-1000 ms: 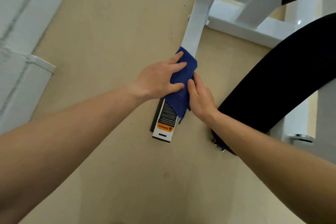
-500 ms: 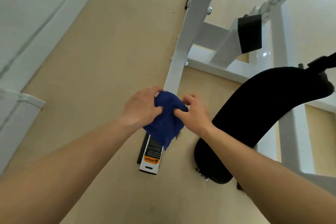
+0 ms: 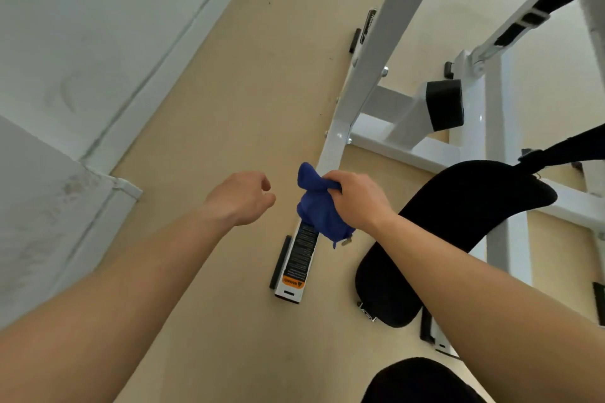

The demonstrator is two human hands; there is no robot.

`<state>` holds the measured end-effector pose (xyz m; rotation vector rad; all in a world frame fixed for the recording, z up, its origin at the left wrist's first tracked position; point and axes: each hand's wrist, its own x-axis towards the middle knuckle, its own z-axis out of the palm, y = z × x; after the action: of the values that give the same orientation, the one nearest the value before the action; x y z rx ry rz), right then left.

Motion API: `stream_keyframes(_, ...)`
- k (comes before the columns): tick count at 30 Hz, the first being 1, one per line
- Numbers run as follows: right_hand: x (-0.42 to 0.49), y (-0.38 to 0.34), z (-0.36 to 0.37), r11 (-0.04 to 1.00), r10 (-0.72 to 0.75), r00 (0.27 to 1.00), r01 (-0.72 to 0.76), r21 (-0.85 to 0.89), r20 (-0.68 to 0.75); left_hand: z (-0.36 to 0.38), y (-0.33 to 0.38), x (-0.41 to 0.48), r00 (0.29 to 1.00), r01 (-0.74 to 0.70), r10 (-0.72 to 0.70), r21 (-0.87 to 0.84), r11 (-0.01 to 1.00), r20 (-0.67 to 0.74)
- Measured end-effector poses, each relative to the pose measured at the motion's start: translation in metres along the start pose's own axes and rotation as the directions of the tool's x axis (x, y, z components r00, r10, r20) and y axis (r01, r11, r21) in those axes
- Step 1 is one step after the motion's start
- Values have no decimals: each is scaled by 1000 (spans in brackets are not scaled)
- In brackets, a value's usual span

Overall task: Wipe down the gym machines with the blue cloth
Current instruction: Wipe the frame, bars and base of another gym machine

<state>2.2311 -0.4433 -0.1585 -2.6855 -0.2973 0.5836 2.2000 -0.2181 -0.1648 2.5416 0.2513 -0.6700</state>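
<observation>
The blue cloth (image 3: pixel 319 208) is bunched in my right hand (image 3: pixel 357 199), which grips it just above the white floor bar (image 3: pixel 366 75) of the gym machine. That bar runs from the upper right down to an end with a black and orange warning label (image 3: pixel 296 267). My left hand (image 3: pixel 244 196) hovers to the left of the cloth, fingers loosely curled, holding nothing and a small gap away from it.
A black padded seat (image 3: pixel 458 222) lies right of the bar, under my right forearm. White frame members and a black pad block (image 3: pixel 445 105) rise at upper right. A white wall with a baseboard (image 3: pixel 163 69) runs along the left. Beige floor lies between them.
My left hand has let go of the cloth and moved left. The cloth went from spread on the bar to bunched in my right hand. The view has pulled back.
</observation>
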Motion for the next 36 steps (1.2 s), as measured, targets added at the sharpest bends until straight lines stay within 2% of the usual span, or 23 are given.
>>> stream_keyframes(11,-68,-47,-17,991,1,999,5,-132,42,-21,-25,-99,984,151,-146,-39,988,104)
stream_keyframes(17,-121,-79,-55,990,12,990,8,-140,140,-38,-16,-166,967,221,-210,-62,973,143)
stream_keyframes(23,-176,-107,-102,994,27,976,-3,-112,215,-59,14,-234,946,269,-251,-68,961,203)
stream_keyframes(27,-207,-119,-142,995,36,974,-14,-97,226,-80,45,-267,946,251,-234,-50,967,223)
stream_keyframes(36,-277,-132,-265,991,117,984,-125,53,135,-153,126,-329,952,255,-234,-90,963,199)
